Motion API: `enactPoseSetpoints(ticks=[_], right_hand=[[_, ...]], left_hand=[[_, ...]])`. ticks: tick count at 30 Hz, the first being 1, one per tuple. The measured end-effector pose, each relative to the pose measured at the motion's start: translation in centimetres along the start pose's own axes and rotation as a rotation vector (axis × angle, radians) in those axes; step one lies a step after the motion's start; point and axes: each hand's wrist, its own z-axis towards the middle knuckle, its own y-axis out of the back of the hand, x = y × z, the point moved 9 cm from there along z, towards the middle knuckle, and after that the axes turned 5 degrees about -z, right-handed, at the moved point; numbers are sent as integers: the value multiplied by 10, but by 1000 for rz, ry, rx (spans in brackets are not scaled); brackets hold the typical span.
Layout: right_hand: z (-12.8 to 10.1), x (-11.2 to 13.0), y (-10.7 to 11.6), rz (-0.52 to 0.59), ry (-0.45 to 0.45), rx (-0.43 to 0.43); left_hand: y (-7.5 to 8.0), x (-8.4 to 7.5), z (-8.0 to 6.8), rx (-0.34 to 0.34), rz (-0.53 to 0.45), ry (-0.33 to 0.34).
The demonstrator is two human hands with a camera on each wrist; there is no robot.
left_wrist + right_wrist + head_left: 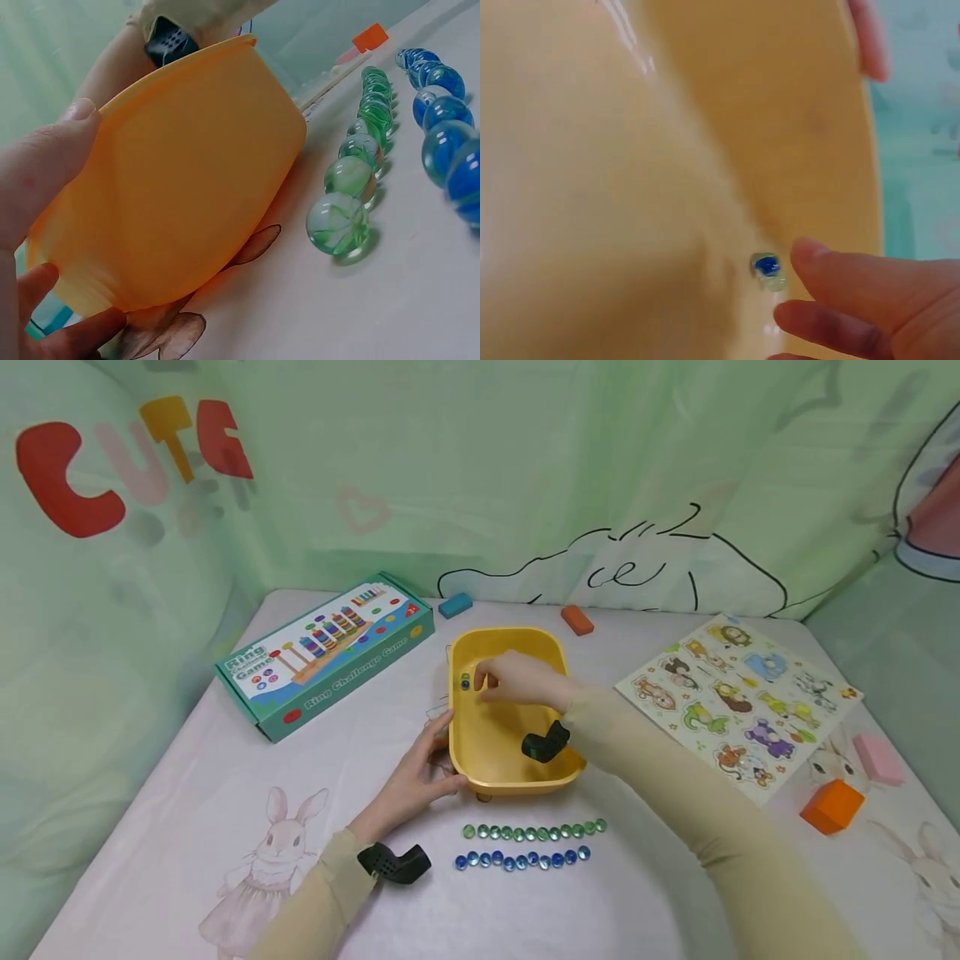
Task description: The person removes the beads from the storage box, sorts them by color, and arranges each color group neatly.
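Note:
A yellow plastic tub [517, 785] stands in the middle of the table. My left hand [438, 760] grips its near left corner, thumb on the rim and fingers against the outer wall [180, 180]. My right hand [483, 683] reaches inside the tub, its fingertips [810, 251] right beside a single blue-centred marble [465, 682] [767, 271] by the left wall, without pinching it. In front of the tub lie a row of green marbles [532, 832] [352, 176] and, nearer me, a row of blue marbles [521, 860] [442, 112].
A Ring Challenge Game box [326, 652] lies at the back left and an animal puzzle board [738, 702] at the right. Small blocks are scattered about: blue [455, 604], orange [577, 619], an orange cube [831, 806], pink [877, 758]. Green curtains enclose the table.

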Motion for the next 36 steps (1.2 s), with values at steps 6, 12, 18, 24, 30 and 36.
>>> enactPoseSetpoints(ticks=[6, 12, 18, 24, 30, 36], right_hand=[[17, -5, -6, -29, -84, 6], [26, -6, -9, -37, -115, 21], [33, -3, -14, -68, -108, 17], [38, 0, -18, -124, -70, -5], [31, 1, -15, -123, -60, 1], [15, 3, -1, -85, -24, -12]], left_hand=[[0, -1, 1, 3, -3, -17], [0, -2, 0, 5, -7, -11], [0, -3, 0, 11, -6, -29], [-1, -6, 0, 6, -15, -40], [-2, -4, 0, 8, -2, -36], [-2, 8, 3, 11, 7, -21]])
